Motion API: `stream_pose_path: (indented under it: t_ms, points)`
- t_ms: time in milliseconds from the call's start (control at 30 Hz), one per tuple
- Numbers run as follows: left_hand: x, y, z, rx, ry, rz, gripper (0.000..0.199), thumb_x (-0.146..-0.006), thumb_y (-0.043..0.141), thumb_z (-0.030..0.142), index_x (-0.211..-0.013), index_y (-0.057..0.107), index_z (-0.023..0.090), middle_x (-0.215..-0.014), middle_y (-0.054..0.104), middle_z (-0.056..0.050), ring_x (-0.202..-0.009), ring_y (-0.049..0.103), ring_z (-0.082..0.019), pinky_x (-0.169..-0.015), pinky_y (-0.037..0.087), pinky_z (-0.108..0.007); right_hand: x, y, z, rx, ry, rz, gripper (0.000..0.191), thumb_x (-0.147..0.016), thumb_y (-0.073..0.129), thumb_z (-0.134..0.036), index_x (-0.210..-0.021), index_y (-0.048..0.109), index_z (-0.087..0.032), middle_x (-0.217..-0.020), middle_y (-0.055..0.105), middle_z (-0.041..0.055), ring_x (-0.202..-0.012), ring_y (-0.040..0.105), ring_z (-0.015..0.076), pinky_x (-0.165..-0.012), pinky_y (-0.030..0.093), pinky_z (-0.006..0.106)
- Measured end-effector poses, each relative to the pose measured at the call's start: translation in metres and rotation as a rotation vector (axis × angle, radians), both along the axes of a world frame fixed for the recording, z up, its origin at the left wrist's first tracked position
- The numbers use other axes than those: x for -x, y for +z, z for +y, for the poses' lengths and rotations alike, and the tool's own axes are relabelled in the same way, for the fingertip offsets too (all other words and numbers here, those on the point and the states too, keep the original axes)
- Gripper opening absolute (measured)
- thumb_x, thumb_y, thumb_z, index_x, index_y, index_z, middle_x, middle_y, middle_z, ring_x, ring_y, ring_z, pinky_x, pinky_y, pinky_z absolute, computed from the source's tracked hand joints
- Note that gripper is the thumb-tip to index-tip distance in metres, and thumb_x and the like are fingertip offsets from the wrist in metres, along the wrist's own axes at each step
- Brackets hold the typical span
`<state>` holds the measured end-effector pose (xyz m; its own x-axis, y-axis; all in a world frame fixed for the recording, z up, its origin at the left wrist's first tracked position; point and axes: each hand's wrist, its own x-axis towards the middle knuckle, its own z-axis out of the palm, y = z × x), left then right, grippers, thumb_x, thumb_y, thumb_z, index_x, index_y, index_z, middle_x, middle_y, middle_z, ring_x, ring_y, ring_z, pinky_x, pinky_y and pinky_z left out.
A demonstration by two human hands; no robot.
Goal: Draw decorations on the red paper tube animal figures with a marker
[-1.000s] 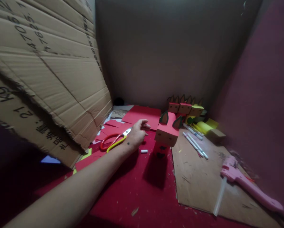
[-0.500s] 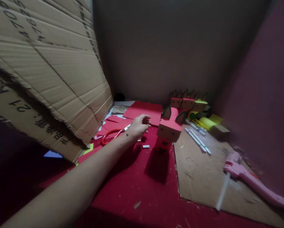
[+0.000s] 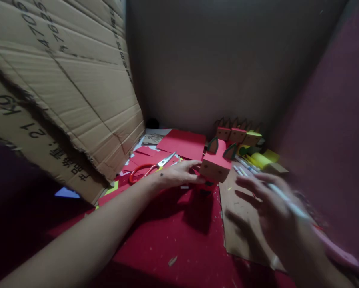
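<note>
A cardboard and red-paper animal figure (image 3: 217,164) with a box-shaped head and two pointed green-edged ears stands upright on the red surface. My left hand (image 3: 184,173) is at its left side, thumb in front of the body and other fingers reaching round behind, their tips partly hidden. At the right, my right hand (image 3: 275,208), smeared by motion, has a white marker pen (image 3: 287,202) lying across it between thumb and fingers. Red-handled scissors (image 3: 151,168) lie open behind my left forearm. A small white marker cap (image 3: 184,187) sits below the left hand.
Red paper sheets (image 3: 182,142) lie at the back. Similar small figures (image 3: 238,134) stand behind, near yellow paper (image 3: 262,160). A cardboard mat (image 3: 236,232) is at right, with a pink glue gun (image 3: 335,246) partly hidden by my right arm. A large cardboard panel (image 3: 77,80) leans at left.
My left hand has moved right to the animal figure. My right hand has come into view from the right with a marker pen, covering part of the mat and the glue gun.
</note>
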<state>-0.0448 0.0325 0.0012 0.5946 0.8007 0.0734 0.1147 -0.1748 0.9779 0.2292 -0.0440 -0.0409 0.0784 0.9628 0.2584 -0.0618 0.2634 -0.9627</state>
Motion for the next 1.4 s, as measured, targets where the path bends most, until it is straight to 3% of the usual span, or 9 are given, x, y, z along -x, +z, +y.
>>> stream_pose_path:
  t_ms: [100,200,300,367,567,800,1233,1400]
  points:
    - [-0.003,-0.009,0.001,0.043,-0.075,-0.111,0.039,-0.077,0.078,0.023,-0.116,0.076,0.023,-0.114,0.076,-0.007,-0.102,0.067,-0.025,-0.088,0.049,-0.036,0.042,0.006,0.001,0.151,0.052,0.179,0.026,-0.086,0.074,-0.042,-0.106,0.062,-0.030,-0.106,0.074,0.0037,-0.084,0.073,0.0230,-0.077,0.058,0.041]
    - [-0.005,-0.009,-0.002,0.094,-0.091,-0.205,0.039,-0.080,0.078,0.025,-0.119,0.075,0.027,-0.115,0.076,-0.005,-0.099,0.067,-0.022,-0.087,0.048,-0.034,0.064,0.014,0.002,0.135,0.106,0.211,0.027,-0.085,0.073,-0.043,-0.103,0.063,-0.027,-0.111,0.074,0.0053,-0.091,0.074,0.0249,-0.081,0.057,0.042]
    - [-0.008,-0.003,-0.008,0.086,-0.010,-0.215,0.037,-0.076,0.082,0.031,-0.112,0.078,0.023,-0.087,0.075,-0.002,-0.064,0.058,-0.012,-0.062,0.043,-0.026,0.070,0.025,0.001,0.067,0.135,0.232,0.026,-0.083,0.074,-0.043,-0.099,0.064,-0.025,-0.109,0.074,0.0048,-0.099,0.071,0.0259,-0.087,0.055,0.043]
    - [-0.011,0.001,-0.013,0.072,0.042,-0.240,0.036,-0.073,0.085,0.038,-0.103,0.080,0.018,-0.068,0.068,0.001,-0.052,0.048,-0.009,-0.052,0.036,-0.024,0.070,0.034,0.001,0.035,0.140,0.238,0.025,-0.083,0.075,-0.041,-0.100,0.064,-0.025,-0.107,0.073,0.0044,-0.099,0.070,0.0254,-0.089,0.054,0.042]
    - [-0.020,0.006,-0.024,0.078,0.145,-0.453,0.047,-0.071,0.085,0.052,-0.093,0.076,0.012,-0.067,0.068,-0.002,-0.052,0.052,-0.009,-0.048,0.037,-0.021,0.078,0.067,0.004,0.024,0.158,0.272,0.025,-0.080,0.074,-0.039,-0.098,0.064,-0.024,-0.094,0.072,0.0013,-0.083,0.068,0.0197,-0.076,0.053,0.035]
    - [-0.019,0.016,-0.028,0.075,0.228,-0.567,0.050,-0.070,0.084,0.059,-0.083,0.067,0.014,-0.056,0.064,0.000,-0.043,0.057,-0.013,-0.041,0.048,-0.024,0.094,0.100,0.012,0.076,0.188,0.307,0.036,-0.063,0.084,-0.036,-0.088,0.063,-0.020,-0.074,0.069,-0.0012,-0.061,0.061,0.0145,-0.058,0.046,0.028]
    - [-0.010,0.013,-0.021,0.026,0.289,-0.574,0.044,-0.076,0.080,0.055,-0.090,0.067,0.015,-0.054,0.065,0.001,-0.040,0.056,-0.012,-0.040,0.046,-0.023,0.100,0.100,0.031,0.127,0.258,0.286,0.041,-0.062,0.083,-0.034,-0.095,0.062,-0.020,-0.074,0.070,-0.0007,-0.059,0.062,0.0148,-0.053,0.042,0.026]
    - [-0.001,0.016,-0.020,-0.025,0.305,-0.497,0.039,-0.077,0.082,0.046,-0.097,0.071,0.014,-0.064,0.069,-0.001,-0.049,0.058,-0.011,-0.047,0.046,-0.022,0.098,0.096,0.039,0.070,0.286,0.300,0.042,-0.058,0.086,-0.032,-0.092,0.062,-0.024,-0.081,0.072,-0.0030,-0.073,0.067,0.0160,-0.070,0.051,0.029]
